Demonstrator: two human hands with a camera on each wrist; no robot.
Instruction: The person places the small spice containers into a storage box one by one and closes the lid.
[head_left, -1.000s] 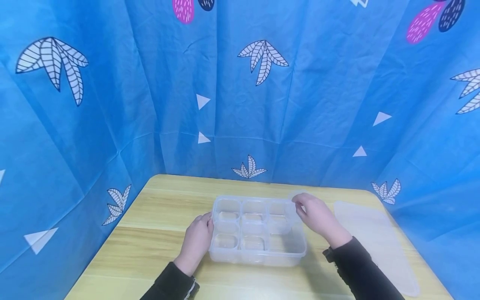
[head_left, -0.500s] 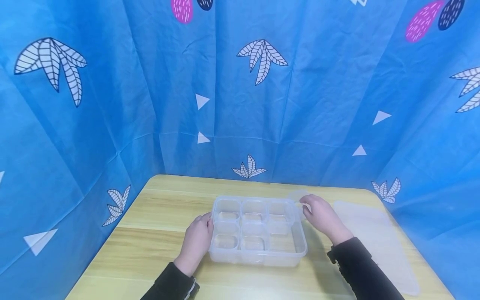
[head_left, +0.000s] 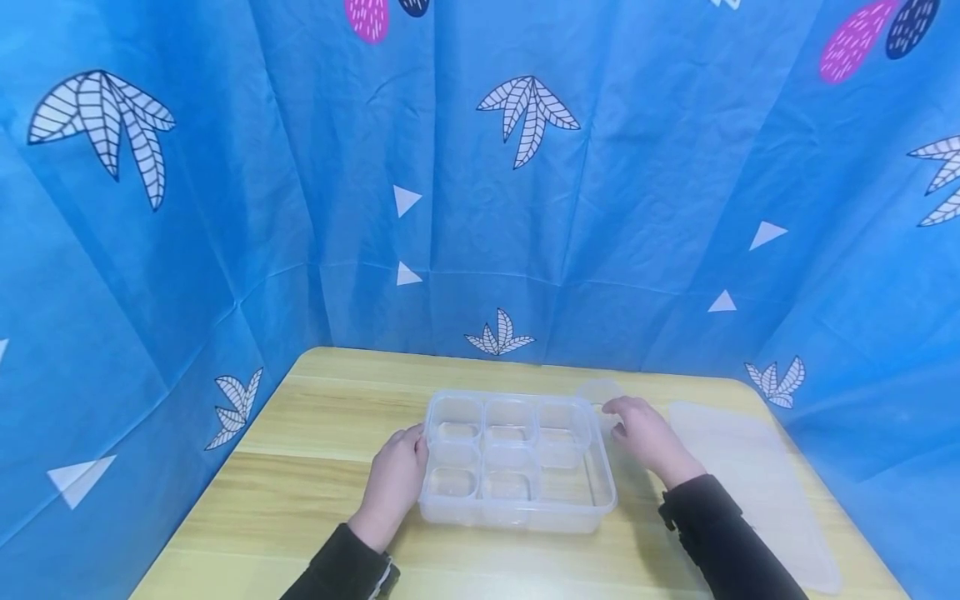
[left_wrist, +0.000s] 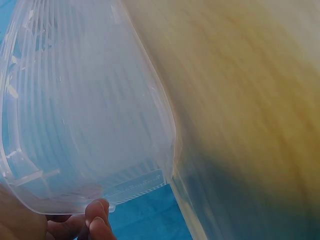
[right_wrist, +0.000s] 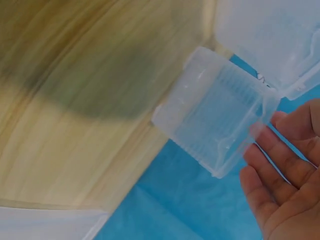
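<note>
A clear plastic storage box (head_left: 517,517) stands on the table with several small clear bins (head_left: 510,485) inside it. Its front right section shows a bare floor. My left hand (head_left: 397,468) grips the box's left side, fingers and thumb at the rim in the left wrist view. Behind the box's back right corner stands a separate small clear bin (right_wrist: 215,112) on the table. My right hand (right_wrist: 285,175) is beside that bin's rim with fingers loosely extended; whether the fingertips touch it I cannot tell. The head view partly hides this bin behind the hand and box.
A flat translucent lid (head_left: 750,492) lies along the right side of the wooden table (head_left: 315,483). Blue patterned cloth (head_left: 480,208) hangs close behind the table and at both sides.
My right hand has moved slightly right, away from the box's right rim, and its fingers have loosened at the small bin. The left hand has kept its grip on the box.
</note>
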